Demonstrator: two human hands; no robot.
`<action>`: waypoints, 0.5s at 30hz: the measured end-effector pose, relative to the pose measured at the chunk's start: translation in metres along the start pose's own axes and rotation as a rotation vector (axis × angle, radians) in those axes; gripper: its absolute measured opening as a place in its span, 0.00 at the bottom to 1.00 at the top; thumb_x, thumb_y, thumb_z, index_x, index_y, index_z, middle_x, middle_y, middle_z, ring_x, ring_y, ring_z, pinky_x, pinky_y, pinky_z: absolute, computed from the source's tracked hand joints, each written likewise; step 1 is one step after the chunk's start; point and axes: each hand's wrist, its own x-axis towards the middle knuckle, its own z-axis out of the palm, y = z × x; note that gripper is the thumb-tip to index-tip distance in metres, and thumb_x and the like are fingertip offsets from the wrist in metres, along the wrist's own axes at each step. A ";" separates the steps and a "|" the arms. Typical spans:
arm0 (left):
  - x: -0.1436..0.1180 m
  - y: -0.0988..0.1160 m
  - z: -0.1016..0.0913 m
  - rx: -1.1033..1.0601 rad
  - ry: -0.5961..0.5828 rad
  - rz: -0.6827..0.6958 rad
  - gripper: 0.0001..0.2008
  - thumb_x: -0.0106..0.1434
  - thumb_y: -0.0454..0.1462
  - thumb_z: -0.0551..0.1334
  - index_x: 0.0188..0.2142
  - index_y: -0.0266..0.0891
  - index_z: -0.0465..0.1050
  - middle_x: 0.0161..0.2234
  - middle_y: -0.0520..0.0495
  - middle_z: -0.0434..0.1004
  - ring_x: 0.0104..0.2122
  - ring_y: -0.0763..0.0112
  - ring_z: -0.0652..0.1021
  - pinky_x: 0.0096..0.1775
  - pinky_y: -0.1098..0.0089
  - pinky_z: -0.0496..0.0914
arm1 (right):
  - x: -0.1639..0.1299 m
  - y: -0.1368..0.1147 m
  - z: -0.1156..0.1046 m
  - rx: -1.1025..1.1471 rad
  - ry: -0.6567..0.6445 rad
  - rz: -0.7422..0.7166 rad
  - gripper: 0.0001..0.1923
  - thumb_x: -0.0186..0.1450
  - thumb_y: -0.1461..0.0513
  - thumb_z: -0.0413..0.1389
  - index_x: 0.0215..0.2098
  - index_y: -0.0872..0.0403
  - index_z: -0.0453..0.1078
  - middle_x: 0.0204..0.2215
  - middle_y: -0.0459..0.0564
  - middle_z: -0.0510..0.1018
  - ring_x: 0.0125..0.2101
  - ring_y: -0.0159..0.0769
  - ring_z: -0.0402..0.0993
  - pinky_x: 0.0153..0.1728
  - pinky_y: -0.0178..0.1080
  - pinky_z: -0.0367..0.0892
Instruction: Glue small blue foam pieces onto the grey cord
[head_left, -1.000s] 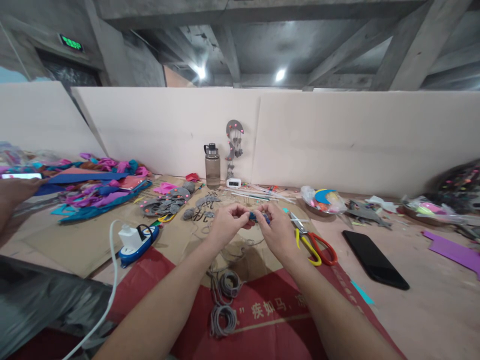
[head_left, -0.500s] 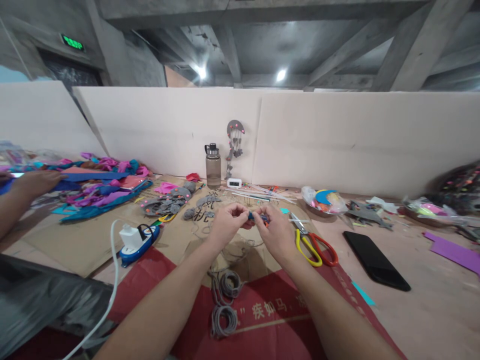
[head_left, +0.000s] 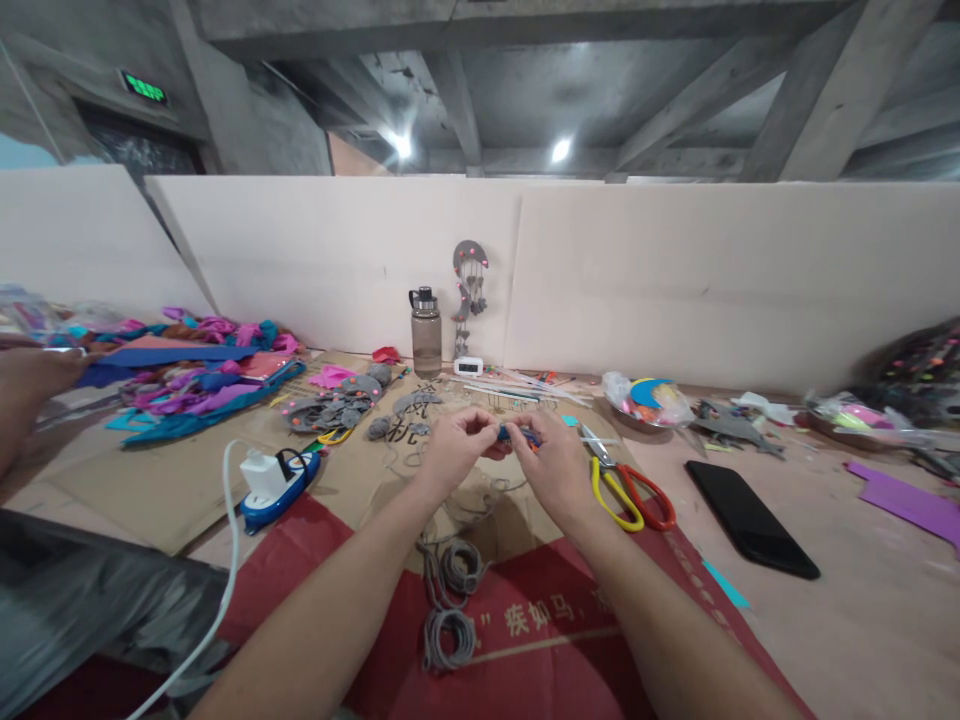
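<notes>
Over the middle of the work surface, my left hand and my right hand meet, fingertips pinched together. Between them is a small dark blue piece, mostly covered by the fingers, with a bit of orange by the right fingers; its kind is too small to make out. Grey cord trails loosely below the hands, and coiled grey cord lies nearer me on the red printed sheet. Just right of my right hand rest scissors with one yellow and one red handle.
A black phone lies to the right. On the left are a blue power strip with a white cable, grey felt pieces and colourful fabric scraps. A water bottle stands at the back. Another person's hand is at far left.
My hands stay in nearly the same place, with the blue piece turned slightly between the fingers. The other person's hand at far left has moved further left.
</notes>
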 end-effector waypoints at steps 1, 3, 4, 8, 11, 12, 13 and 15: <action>0.000 0.000 0.000 -0.007 -0.006 -0.009 0.12 0.50 0.41 0.69 0.27 0.34 0.72 0.22 0.50 0.76 0.23 0.70 0.79 0.31 0.68 0.77 | 0.000 0.000 0.000 -0.004 0.005 0.019 0.09 0.66 0.59 0.52 0.33 0.53 0.72 0.32 0.50 0.78 0.36 0.40 0.72 0.38 0.40 0.62; 0.001 0.000 0.000 -0.030 -0.033 -0.029 0.13 0.50 0.42 0.69 0.27 0.34 0.73 0.23 0.49 0.77 0.24 0.69 0.79 0.32 0.67 0.78 | 0.000 0.001 0.001 0.007 0.011 0.063 0.09 0.66 0.59 0.52 0.33 0.53 0.72 0.31 0.50 0.78 0.35 0.39 0.72 0.37 0.39 0.61; 0.001 0.001 0.000 -0.047 -0.048 -0.037 0.14 0.50 0.42 0.69 0.28 0.34 0.73 0.24 0.48 0.77 0.24 0.68 0.80 0.33 0.66 0.78 | 0.001 0.001 0.001 0.022 0.012 0.083 0.09 0.66 0.59 0.52 0.33 0.53 0.72 0.31 0.50 0.78 0.34 0.39 0.72 0.36 0.39 0.61; 0.001 0.002 -0.001 -0.095 -0.062 -0.060 0.16 0.48 0.42 0.70 0.33 0.33 0.72 0.26 0.47 0.79 0.26 0.67 0.81 0.33 0.66 0.78 | 0.002 0.002 0.001 0.056 0.003 0.122 0.10 0.65 0.58 0.52 0.32 0.53 0.72 0.30 0.50 0.78 0.32 0.38 0.71 0.33 0.38 0.60; 0.001 0.001 0.000 -0.083 -0.046 -0.076 0.19 0.48 0.41 0.71 0.36 0.33 0.71 0.26 0.47 0.79 0.24 0.68 0.80 0.31 0.67 0.77 | 0.002 0.002 0.001 0.049 -0.005 0.124 0.10 0.65 0.57 0.52 0.33 0.53 0.72 0.30 0.50 0.78 0.32 0.38 0.71 0.33 0.38 0.60; 0.001 0.000 -0.001 -0.077 -0.044 -0.078 0.19 0.48 0.41 0.72 0.36 0.33 0.71 0.26 0.47 0.78 0.24 0.69 0.80 0.31 0.67 0.77 | 0.002 0.002 0.001 0.047 -0.009 0.121 0.10 0.65 0.58 0.52 0.33 0.53 0.72 0.30 0.50 0.78 0.32 0.38 0.71 0.33 0.38 0.60; 0.002 -0.001 -0.001 -0.071 -0.048 -0.083 0.19 0.48 0.41 0.72 0.35 0.33 0.71 0.26 0.47 0.78 0.24 0.70 0.80 0.32 0.67 0.77 | 0.002 0.002 0.001 0.043 -0.010 0.116 0.10 0.65 0.58 0.52 0.33 0.53 0.72 0.30 0.50 0.78 0.32 0.38 0.72 0.33 0.38 0.60; 0.003 -0.003 -0.002 -0.060 -0.065 -0.091 0.18 0.48 0.42 0.72 0.34 0.32 0.72 0.26 0.47 0.78 0.24 0.71 0.79 0.32 0.67 0.78 | 0.001 0.002 0.001 0.031 -0.009 0.102 0.09 0.65 0.58 0.52 0.33 0.53 0.72 0.30 0.50 0.78 0.32 0.38 0.72 0.34 0.38 0.60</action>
